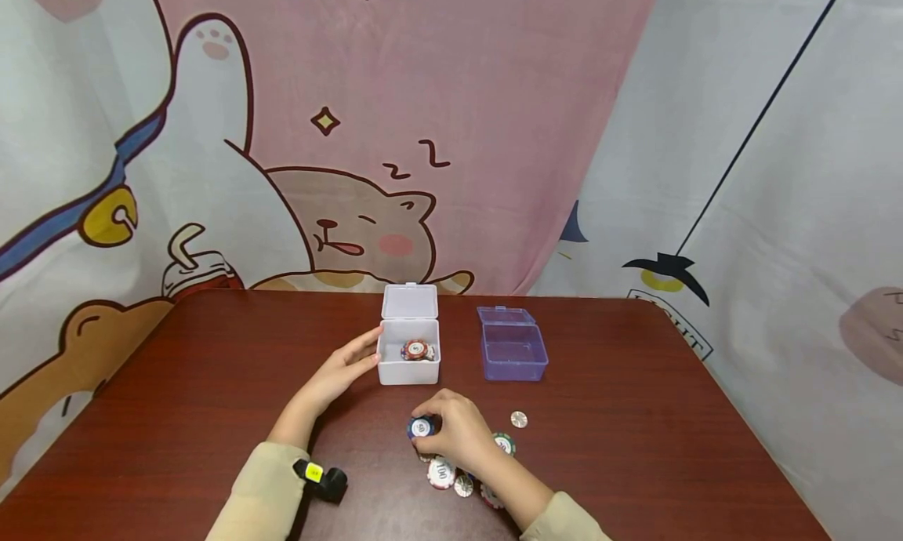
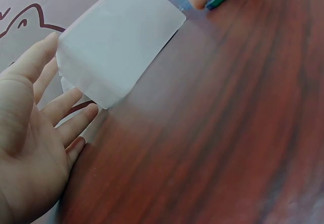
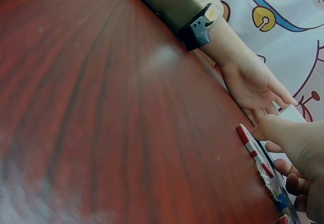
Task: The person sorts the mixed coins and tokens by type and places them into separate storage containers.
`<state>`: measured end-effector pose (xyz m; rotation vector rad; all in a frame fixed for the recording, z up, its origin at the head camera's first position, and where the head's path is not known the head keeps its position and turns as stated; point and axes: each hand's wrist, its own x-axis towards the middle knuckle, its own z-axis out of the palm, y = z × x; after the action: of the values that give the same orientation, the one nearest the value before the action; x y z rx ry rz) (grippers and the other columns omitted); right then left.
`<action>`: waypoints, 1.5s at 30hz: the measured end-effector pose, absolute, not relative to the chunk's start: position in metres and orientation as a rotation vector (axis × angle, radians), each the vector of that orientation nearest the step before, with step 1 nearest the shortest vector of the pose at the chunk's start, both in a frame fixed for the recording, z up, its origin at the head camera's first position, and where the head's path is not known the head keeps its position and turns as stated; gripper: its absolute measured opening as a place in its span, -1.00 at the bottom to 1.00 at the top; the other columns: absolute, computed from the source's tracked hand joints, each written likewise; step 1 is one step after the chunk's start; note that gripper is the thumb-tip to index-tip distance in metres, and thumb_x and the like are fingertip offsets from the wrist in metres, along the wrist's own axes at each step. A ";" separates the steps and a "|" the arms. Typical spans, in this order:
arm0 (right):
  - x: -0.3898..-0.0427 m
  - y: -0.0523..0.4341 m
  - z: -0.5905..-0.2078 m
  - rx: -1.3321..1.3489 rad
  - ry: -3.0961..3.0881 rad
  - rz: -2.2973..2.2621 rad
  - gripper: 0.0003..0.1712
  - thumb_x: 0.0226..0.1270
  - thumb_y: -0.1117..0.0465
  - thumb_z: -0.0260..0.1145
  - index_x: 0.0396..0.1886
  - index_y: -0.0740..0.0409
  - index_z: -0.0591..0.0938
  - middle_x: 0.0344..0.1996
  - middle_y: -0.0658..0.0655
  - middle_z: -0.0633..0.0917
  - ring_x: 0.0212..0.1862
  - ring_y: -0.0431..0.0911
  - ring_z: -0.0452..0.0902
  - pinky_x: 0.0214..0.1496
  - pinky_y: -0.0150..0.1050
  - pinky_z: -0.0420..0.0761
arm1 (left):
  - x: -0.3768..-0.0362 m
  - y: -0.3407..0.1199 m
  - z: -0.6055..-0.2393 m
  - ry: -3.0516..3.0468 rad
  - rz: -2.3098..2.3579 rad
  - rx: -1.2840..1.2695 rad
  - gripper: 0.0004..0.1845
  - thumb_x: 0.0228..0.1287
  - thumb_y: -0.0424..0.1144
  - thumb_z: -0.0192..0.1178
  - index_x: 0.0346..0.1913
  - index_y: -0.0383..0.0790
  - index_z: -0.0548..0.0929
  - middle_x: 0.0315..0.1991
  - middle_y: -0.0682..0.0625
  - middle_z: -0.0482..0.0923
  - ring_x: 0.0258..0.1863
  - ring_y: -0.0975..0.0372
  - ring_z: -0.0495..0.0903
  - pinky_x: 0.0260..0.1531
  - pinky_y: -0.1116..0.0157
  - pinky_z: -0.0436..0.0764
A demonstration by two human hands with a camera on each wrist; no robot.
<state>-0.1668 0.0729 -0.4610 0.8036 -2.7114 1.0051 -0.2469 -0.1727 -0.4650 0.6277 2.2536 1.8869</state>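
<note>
A white plastic box (image 1: 408, 353) with its lid up stands on the brown table (image 1: 212, 400) and holds poker chips (image 1: 416, 350). My left hand (image 1: 346, 368) rests with straight fingers against the box's left wall; the left wrist view shows the hand (image 2: 35, 133) beside the box (image 2: 116, 46). My right hand (image 1: 455, 435) pinches a small stack of chips (image 1: 420, 427) on edge near the table; the right wrist view shows that stack (image 3: 258, 160) under the thumb (image 3: 283, 133). Loose chips (image 1: 441, 472) lie under and around the right hand.
An open clear purple box (image 1: 513, 351) sits to the right of the white one. A single small chip (image 1: 519, 419) lies right of my right hand. A cartoon-printed cloth (image 1: 353, 133) hangs behind the table. A black wrist device (image 1: 320, 478) sits on my left sleeve.
</note>
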 end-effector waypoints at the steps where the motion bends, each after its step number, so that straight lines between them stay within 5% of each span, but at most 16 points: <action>1: -0.167 0.073 -0.461 0.806 -2.710 1.009 -0.62 -0.24 0.15 0.58 -0.28 0.04 0.78 -0.37 -0.13 0.63 -0.27 -0.28 0.50 -0.22 -0.36 0.50 | -0.247 -0.173 -0.465 2.254 1.888 0.630 -0.42 0.43 -0.34 0.05 0.46 -0.23 0.20 0.39 -0.24 0.21 0.33 -0.11 0.24 0.24 -0.08 0.18; 45: -0.197 0.072 -0.398 0.779 -2.519 1.024 -0.59 -0.18 0.22 0.56 -0.20 0.07 0.77 -0.29 -0.05 0.62 -0.24 -0.14 0.54 -0.24 -0.25 0.52 | -0.246 -0.172 -0.463 2.228 1.912 0.617 -0.41 0.41 -0.29 0.09 0.45 -0.23 0.21 0.39 -0.24 0.21 0.33 -0.12 0.23 0.24 -0.07 0.18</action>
<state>-0.1968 0.0720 -0.3984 0.7790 -2.5195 1.0237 -0.2457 -0.1724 -0.4632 0.6171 2.2277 1.9116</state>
